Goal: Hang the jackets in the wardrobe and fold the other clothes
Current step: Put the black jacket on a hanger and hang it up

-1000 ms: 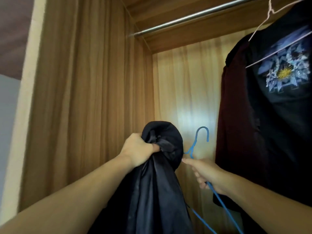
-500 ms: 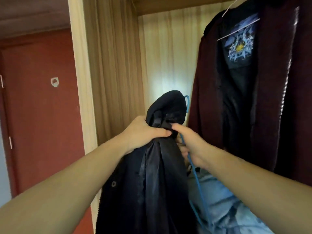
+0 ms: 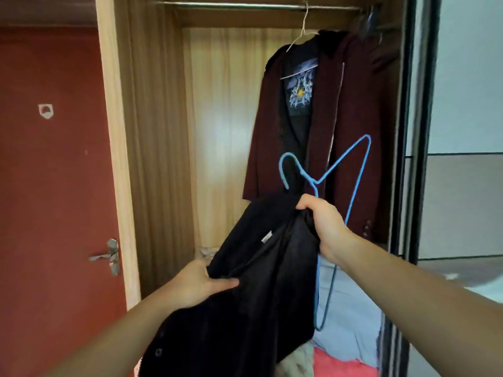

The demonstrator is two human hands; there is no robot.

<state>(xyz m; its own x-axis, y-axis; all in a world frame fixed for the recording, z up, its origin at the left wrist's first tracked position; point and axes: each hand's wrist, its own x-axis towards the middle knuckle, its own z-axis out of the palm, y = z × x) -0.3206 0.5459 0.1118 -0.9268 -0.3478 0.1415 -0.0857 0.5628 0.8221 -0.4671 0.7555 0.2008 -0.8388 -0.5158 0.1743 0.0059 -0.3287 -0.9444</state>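
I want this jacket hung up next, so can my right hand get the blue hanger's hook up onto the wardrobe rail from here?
Probably yes: the rail is bare left of the maroon jacket. But the right hand grips both the blue hanger and the black jacket.

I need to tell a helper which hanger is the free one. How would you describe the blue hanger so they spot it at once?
Look into the open wardrobe, below its rail, in front of the hanging maroon coat. There the right hand grips a black jacket together with the blue hanger. It is thin bright blue wire carrying no garment, unlike the pale hanger on the rail.
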